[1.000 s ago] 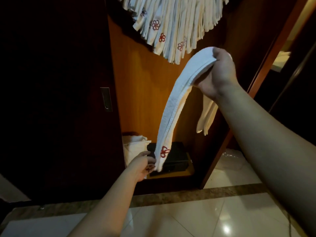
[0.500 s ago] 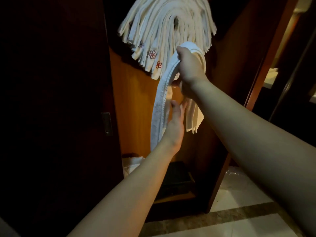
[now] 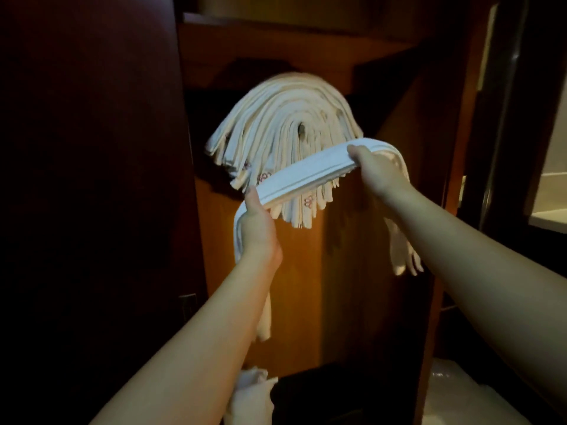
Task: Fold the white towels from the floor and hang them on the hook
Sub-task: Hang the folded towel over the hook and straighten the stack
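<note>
Gripping one folded towel (image 3: 306, 171): two hands (image 3: 257, 228).

A folded towel (image 3: 306, 173) is held stretched between the left hand (image 3: 256, 228) and the right hand (image 3: 376, 173), in front of a bundle of towels (image 3: 285, 124) hung inside the wardrobe (image 3: 352, 53). Its ends are draped below both hands.

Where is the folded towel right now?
The folded towel is stretched between the left hand and right hand, just before the hanging towels.

Both hands (image 3: 257, 228) (image 3: 380, 173) grip a folded towel (image 3: 306, 173) before hung towels (image 3: 285, 124).
</note>
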A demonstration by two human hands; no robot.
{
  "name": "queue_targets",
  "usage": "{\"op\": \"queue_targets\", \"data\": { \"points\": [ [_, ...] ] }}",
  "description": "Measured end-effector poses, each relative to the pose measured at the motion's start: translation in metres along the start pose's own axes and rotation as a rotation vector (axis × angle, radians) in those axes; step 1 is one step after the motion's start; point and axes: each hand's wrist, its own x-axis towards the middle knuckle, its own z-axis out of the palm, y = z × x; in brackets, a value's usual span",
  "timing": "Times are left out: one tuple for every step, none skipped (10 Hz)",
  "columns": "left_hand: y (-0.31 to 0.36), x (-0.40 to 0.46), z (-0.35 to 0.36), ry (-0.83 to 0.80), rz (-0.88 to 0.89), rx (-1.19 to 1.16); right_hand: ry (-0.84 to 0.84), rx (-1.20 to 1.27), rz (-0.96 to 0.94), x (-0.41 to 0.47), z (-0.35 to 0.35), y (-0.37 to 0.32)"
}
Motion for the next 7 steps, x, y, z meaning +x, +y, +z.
{"op": "queue_targets", "data": {
  "points": [
    [0.018,0.029,0.005,-0.133,0.055,0.154,0.092,-0.011,0.083,0.012,-0.006,0.001],
    [0.037,0.045,0.013,-0.194,0.108,0.309,0.119,0.137,0.136,0.021,-0.011,0.003],
    [0.050,0.065,0.017,-0.228,0.085,0.391,0.170,0.162,0.141,0.032,-0.016,0.011],
    [0.063,0.091,0.022,-0.296,0.095,0.388,0.146,0.082,0.131,0.052,-0.016,0.015],
    [0.078,0.117,0.030,-0.318,0.177,0.412,0.128,-0.029,0.054,0.077,-0.015,0.011],
    [0.092,0.149,0.047,-0.364,0.297,0.533,0.114,-0.013,0.004,0.113,-0.015,0.005],
    [0.112,0.173,0.072,-0.401,0.317,0.598,0.099,0.017,-0.032,0.154,-0.010,-0.005]
  ]
}}
